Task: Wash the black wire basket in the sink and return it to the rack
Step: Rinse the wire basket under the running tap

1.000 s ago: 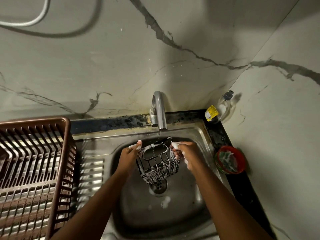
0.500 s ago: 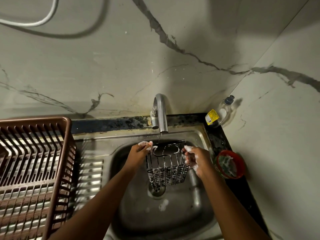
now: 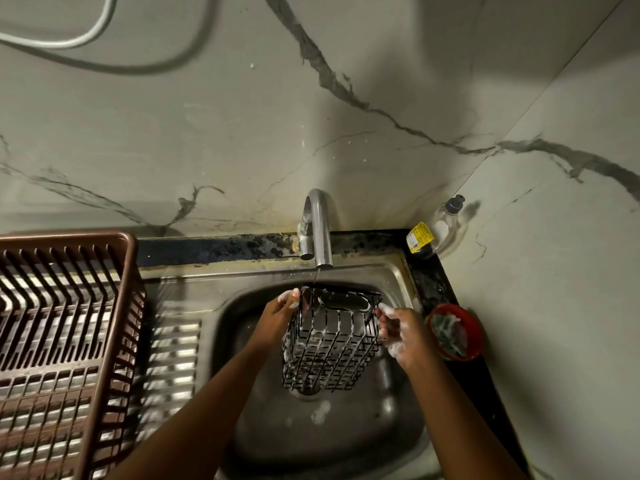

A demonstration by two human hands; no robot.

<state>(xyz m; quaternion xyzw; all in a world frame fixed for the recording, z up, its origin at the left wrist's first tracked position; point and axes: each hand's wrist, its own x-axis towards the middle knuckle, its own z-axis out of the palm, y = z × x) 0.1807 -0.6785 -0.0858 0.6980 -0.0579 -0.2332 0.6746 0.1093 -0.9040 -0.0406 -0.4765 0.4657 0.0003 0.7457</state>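
- The black wire basket (image 3: pixel 330 344) hangs over the bowl of the sink (image 3: pixel 398 271), just below the tap (image 3: pixel 320 230), with its solid top band under the thin stream and its wire bottom above the drain.
- The left hand (image 3: pixel 277 315) holds the basket's top rim at 9 o'clock, fingers curled onto the upper corner. The right hand (image 3: pixel 398 329) is at 3 o'clock, soapy fingertips pinching the rim's other corner. Both grips are closed on the basket.
- Handling, as a judgement: it looks light and stiff, thin wire that keeps its shape, so two fingers a side are enough to carry it. Foam clings to the wires and both hands, so it is likely slippery. The wires are narrow and would press into the skin.
- Best place to take hold: the solid top band with its oval cut-out handle, which gives a broader, firmer surface than the bare wires lower down.
- The rack (image 3: pixel 69 341), brown plastic with slats, stands at 9 o'clock from the sink on the draining board, well apart from the basket.
- Count: one basket, one rack, one tap, one sink, two hands.
- Also on the table: one soap bottle (image 3: pixel 440 230) in the corner at 1 o'clock and one red dish (image 3: pixel 478 327) holding a scrubber at 3 o'clock, just beside the right hand.
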